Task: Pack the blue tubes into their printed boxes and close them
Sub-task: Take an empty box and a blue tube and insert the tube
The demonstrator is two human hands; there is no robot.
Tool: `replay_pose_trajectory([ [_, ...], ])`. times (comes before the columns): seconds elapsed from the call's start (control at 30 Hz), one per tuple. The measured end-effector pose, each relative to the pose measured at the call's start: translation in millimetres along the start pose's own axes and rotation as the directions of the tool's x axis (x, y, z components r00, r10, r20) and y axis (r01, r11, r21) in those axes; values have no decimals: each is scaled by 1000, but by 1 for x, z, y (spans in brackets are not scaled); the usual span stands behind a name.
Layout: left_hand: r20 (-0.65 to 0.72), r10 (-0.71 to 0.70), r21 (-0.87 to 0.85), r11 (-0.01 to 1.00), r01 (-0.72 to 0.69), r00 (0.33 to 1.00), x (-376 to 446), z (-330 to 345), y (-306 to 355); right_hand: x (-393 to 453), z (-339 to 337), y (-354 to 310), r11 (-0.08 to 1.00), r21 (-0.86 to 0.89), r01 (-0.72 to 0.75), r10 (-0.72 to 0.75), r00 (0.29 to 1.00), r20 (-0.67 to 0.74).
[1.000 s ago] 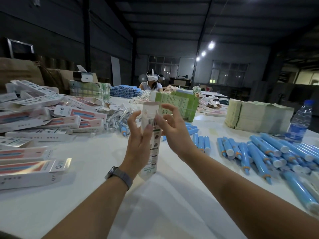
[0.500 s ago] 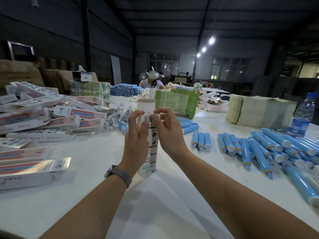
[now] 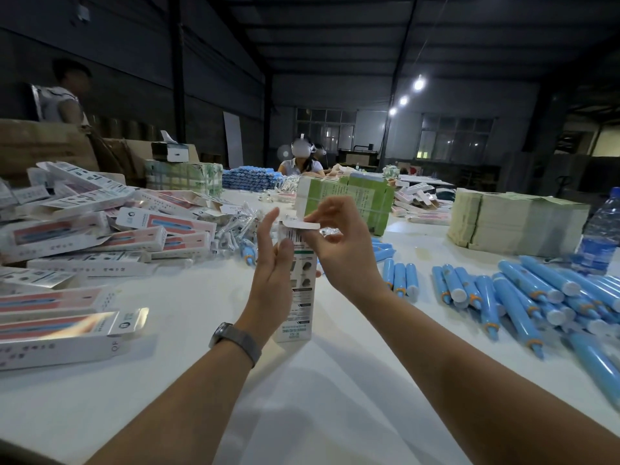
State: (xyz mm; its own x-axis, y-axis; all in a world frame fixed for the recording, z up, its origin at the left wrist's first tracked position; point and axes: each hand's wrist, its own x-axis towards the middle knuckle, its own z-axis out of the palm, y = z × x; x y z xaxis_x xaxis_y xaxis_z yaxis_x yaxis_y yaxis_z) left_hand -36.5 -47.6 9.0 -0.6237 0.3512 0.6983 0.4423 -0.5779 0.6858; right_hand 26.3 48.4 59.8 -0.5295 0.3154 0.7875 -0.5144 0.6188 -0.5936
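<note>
Your left hand (image 3: 273, 276) grips the printed box (image 3: 297, 290) upright mid-table, its bottom end on the white table (image 3: 188, 391), thumb across the front, fingers straight up behind it. Your right hand (image 3: 342, 250) pinches the top flap (image 3: 300, 225), which is bent over the box mouth. Loose blue tubes (image 3: 503, 290) lie toward the right edge; packed printed boxes (image 3: 84, 236) are piled toward the left edge. A water bottle (image 3: 600, 236) stands at the far right.
</note>
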Motion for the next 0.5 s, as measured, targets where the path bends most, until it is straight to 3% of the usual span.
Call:
replay_pose_trajectory([
  [0.1, 1, 33, 23, 999, -33, 999, 2, -2, -4, -2, -2, 0, 981, -163, 103, -85, 990, 116],
  [0.17, 11, 31, 12, 999, -31, 999, 3, -2, -6, -1, -4, -1, 977, -191, 95, -65, 985, 160],
  [0.27, 24, 30, 11, 999, -31, 999, 2, -1, -6, 5, -5, -5, 984, -170, 45, -20, 989, 148],
  [0.5, 9, 47, 60, 997, -48, 999, 2, -2, -10, 9, 2, -5, 946, -283, 156, -113, 980, 162],
])
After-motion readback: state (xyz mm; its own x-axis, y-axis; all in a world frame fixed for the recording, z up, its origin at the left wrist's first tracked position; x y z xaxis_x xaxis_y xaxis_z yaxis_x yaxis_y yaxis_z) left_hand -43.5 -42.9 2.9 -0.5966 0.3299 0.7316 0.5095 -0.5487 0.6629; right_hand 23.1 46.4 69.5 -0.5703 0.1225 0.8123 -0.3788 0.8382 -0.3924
